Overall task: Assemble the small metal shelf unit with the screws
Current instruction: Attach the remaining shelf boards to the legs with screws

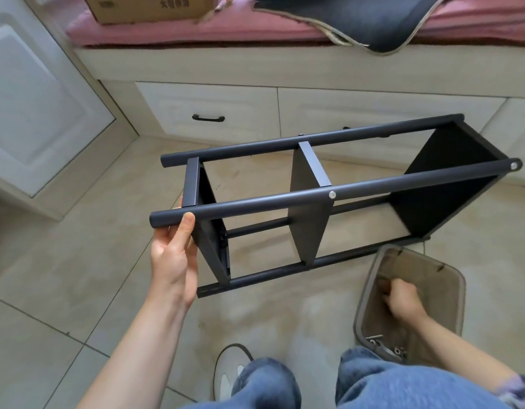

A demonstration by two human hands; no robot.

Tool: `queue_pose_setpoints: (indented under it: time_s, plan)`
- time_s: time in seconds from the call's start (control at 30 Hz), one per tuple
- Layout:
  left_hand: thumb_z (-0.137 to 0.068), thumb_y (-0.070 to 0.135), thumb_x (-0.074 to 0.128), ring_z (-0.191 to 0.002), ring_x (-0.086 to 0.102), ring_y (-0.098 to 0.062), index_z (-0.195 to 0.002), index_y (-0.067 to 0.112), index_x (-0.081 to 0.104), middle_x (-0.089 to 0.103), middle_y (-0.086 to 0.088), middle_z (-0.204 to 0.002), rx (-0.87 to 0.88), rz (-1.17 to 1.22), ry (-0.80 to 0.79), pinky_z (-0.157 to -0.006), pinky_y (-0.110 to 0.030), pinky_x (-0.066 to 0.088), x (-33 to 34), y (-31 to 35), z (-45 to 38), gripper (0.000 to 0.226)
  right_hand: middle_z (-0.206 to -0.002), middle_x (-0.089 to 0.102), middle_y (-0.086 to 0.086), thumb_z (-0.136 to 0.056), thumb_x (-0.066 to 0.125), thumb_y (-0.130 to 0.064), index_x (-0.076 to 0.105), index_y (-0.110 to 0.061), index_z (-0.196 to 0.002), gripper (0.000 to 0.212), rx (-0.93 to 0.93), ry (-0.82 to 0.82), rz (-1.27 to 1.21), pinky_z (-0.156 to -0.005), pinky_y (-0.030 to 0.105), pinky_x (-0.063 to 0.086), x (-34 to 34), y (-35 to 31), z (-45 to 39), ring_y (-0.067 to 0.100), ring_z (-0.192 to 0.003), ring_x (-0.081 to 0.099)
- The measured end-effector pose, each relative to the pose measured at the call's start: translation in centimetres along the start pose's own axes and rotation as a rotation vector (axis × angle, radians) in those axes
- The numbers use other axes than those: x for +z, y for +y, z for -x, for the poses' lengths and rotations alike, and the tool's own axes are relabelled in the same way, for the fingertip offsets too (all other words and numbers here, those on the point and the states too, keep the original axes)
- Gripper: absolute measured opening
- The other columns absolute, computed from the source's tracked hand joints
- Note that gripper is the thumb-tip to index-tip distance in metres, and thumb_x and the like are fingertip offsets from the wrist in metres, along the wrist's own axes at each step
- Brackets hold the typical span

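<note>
The dark metal shelf unit (311, 202) lies on its side on the tiled floor, with round poles and three flat shelf panels between them. Silver screw heads show on the near upper pole, one at the middle panel (332, 195) and one at the right end (514, 165). My left hand (172, 255) grips the left end of that pole, thumb over the top. My right hand (402, 299) reaches down into a grey bin (456, 290) at the lower right, fingers curled and blurred; whatever they hold is hidden. Loose screws and a tool (388, 348) lie in the bin's near corner.
White drawers with a black handle (208, 118) run behind the shelf under a pink cushioned bench. A cardboard box (149, 7) and dark cloth (358, 19) sit on the bench. My knees in jeans and one shoe (228, 370) are at the bottom.
</note>
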State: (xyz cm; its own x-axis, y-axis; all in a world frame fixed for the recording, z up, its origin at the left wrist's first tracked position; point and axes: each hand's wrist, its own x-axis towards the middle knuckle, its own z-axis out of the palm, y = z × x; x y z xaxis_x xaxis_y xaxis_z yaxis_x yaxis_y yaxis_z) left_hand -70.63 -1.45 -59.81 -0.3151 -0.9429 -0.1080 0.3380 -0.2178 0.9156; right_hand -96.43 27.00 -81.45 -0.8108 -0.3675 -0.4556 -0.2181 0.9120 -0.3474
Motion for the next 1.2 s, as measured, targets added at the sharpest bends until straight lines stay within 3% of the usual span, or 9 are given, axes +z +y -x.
queue_pose_setpoints:
  time_s: [0.17,0.3,0.37,0.5,0.57,0.8,1.0,1.07,1.2]
  plan:
    - [-0.097,0.010,0.059,-0.097,0.070,-0.007,-0.105,0.022,0.062,0.073,0.010,-0.097,-0.002,-0.006,-0.004,-0.099,-0.026,0.051,0.0,0.0,0.2,0.014,-0.112,0.065,0.021,-0.094,0.062,-0.018,0.059,-0.005,-0.105,0.017,-0.017,0.031,0.005,-0.086,0.041,0.049,-0.2,0.2,0.7,0.038,-0.105,0.063]
    - [-0.097,0.010,0.059,-0.095,0.070,-0.007,-0.104,0.022,0.063,0.074,0.011,-0.095,-0.015,-0.008,0.005,-0.098,-0.024,0.052,-0.3,0.0,0.3,0.015,-0.110,0.071,0.020,-0.092,0.065,-0.007,0.071,-0.001,-0.108,0.018,-0.056,0.036,-0.152,-0.093,0.038,0.048,-1.1,0.0,1.2,0.035,-0.108,0.065]
    - [-0.097,0.010,0.059,-0.096,0.070,-0.008,-0.104,0.022,0.063,0.075,0.010,-0.097,-0.029,0.004,0.004,-0.098,-0.025,0.052,-0.5,0.1,0.3,0.015,-0.108,0.073,0.016,-0.091,0.066,-0.005,0.074,-0.002,-0.107,0.018,-0.102,0.028,-0.174,-0.089,0.031,0.044,-2.0,-0.3,2.2,0.030,-0.106,0.066]
    - [-0.095,0.009,0.062,-0.099,0.069,-0.011,-0.105,0.022,0.063,0.073,0.005,-0.104,-0.047,0.027,0.026,-0.103,-0.029,0.049,-0.8,-0.2,0.1,0.017,-0.083,0.076,0.001,-0.089,0.071,-0.011,0.078,-0.012,-0.095,0.009,-0.134,0.019,-0.341,-0.077,0.027,0.049,-4.6,-1.9,4.1,0.015,-0.080,0.069]
    - [-0.096,0.008,0.062,-0.100,0.069,-0.011,-0.106,0.022,0.064,0.072,0.005,-0.105,-0.062,0.042,0.039,-0.105,-0.030,0.047,-1.0,-0.3,0.2,0.018,-0.076,0.075,-0.006,-0.086,0.074,-0.012,0.077,-0.017,-0.088,0.006,-0.174,0.024,-0.463,-0.067,0.018,0.052,-6.3,-3.3,5.6,0.007,-0.071,0.072]
    - [-0.097,0.004,0.058,-0.111,0.060,-0.021,-0.105,0.021,0.062,0.067,-0.004,-0.116,-0.086,0.095,0.044,-0.112,-0.036,0.041,-2.2,-0.1,0.3,0.020,-0.078,0.075,0.012,-0.086,0.072,-0.006,0.076,-0.004,-0.090,0.005,-0.309,-0.028,-0.878,-0.066,0.024,0.059,-11.4,-8.4,10.5,0.024,-0.078,0.075]
    - [-0.096,0.002,0.058,-0.111,0.060,-0.022,-0.105,0.021,0.062,0.068,-0.001,-0.110,-0.101,0.121,0.050,-0.107,-0.032,0.045,-4.0,0.4,-0.6,0.021,-0.079,0.075,0.013,-0.086,0.071,-0.014,0.074,-0.006,-0.090,0.010,-0.427,-0.088,-0.906,-0.062,0.024,0.059,-13.8,-15.5,14.7,0.027,-0.076,0.075]
    - [-0.096,0.002,0.059,-0.112,0.061,-0.022,-0.108,0.020,0.062,0.069,-0.002,-0.114,-0.109,0.132,0.049,-0.102,-0.028,0.047,-4.8,0.2,-0.9,0.022,-0.077,0.074,0.015,-0.089,0.069,-0.011,0.073,-0.003,-0.089,0.008,-0.492,-0.132,-0.902,-0.059,0.027,0.059,-14.3,-18.7,15.9,0.029,-0.069,0.074]
    - [-0.095,0.002,0.059,-0.115,0.062,-0.021,-0.116,0.016,0.062,0.067,-0.006,-0.125,-0.116,0.161,0.044,-0.105,-0.029,0.045,-6.3,-0.7,-1.6,0.026,-0.074,0.073,0.019,-0.092,0.066,-0.008,0.067,0.004,-0.091,0.012,-0.564,-0.232,-0.881,-0.054,0.027,0.057,-14.7,-24.8,17.0,0.025,-0.057,0.068]
